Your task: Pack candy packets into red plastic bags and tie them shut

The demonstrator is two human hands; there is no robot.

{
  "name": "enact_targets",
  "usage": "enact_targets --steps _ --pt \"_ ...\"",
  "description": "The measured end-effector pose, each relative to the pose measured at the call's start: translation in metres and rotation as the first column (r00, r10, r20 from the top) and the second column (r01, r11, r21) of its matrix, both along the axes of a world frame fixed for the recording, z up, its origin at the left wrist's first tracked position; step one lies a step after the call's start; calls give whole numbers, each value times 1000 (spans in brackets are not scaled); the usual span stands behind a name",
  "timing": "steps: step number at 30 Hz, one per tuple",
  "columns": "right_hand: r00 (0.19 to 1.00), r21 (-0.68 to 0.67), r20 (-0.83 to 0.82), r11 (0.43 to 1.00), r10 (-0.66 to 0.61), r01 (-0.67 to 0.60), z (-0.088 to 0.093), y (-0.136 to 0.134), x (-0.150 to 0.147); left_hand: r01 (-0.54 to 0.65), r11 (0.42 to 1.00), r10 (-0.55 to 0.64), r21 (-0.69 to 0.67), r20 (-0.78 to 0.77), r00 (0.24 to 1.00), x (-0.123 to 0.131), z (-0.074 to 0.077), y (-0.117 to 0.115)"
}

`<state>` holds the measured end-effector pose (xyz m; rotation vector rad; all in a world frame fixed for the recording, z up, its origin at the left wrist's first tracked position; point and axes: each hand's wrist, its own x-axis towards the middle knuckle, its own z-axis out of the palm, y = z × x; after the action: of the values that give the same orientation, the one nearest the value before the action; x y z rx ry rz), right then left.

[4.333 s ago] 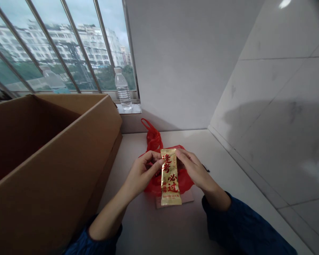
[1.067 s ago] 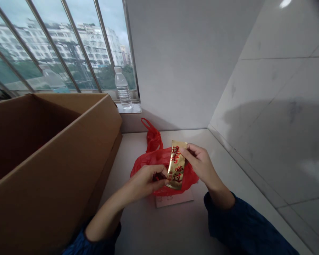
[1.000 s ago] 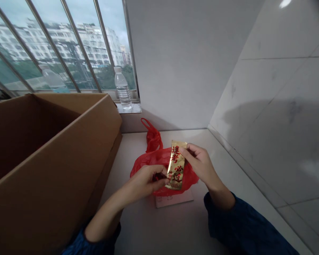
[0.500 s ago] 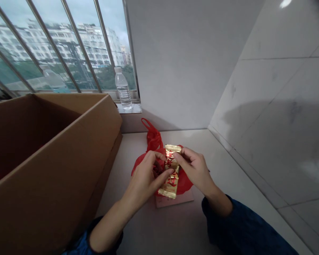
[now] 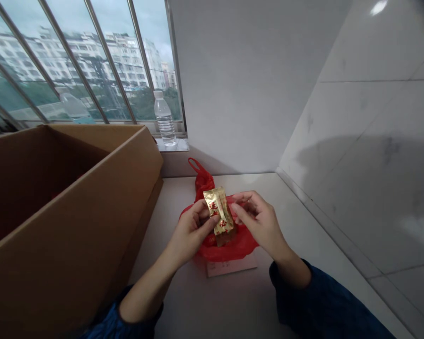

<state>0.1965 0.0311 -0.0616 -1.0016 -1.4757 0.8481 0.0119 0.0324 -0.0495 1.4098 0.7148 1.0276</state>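
A shiny gold packet (image 5: 219,212) with red characters is pinched between the thumb and fingers of my left hand (image 5: 192,228). It is tilted, its top end leaning left. Just right of it, my right hand (image 5: 259,221) is raised with thumb and fingers curved and a little apart, holding nothing that I can see. Beneath both hands lies a red plastic bag (image 5: 245,242), spread around the packet; its contents are mostly hidden. Under the bag's front edge a pale pink flat item (image 5: 231,267) shows on the white surface.
A large open cardboard box (image 5: 92,212) stands on the left, with something red inside. A clear water bottle (image 5: 165,120) is on the window ledge, and another bottle (image 5: 74,108) lies tilted by the bars. Walls close off the back and right of the white surface (image 5: 268,193).
The gold packet has turned, shifting slightly left and up. My right hand has let go of it and moved apart, while my left hand keeps hold.
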Motion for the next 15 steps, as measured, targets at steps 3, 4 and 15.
enact_targets --steps 3,4,15 --pt "994 -71 -34 992 103 -105 0 3 3 42 998 -42 -36 -4 999 -1 -1 -1" --pt "990 -85 -37 987 137 -140 0 3 3 50 998 -51 -32 -14 999 -2 -1 -1" --pt "977 -140 -95 969 190 -202 3 3 4 40 999 -41 -5 -99 994 -3 4 -6"
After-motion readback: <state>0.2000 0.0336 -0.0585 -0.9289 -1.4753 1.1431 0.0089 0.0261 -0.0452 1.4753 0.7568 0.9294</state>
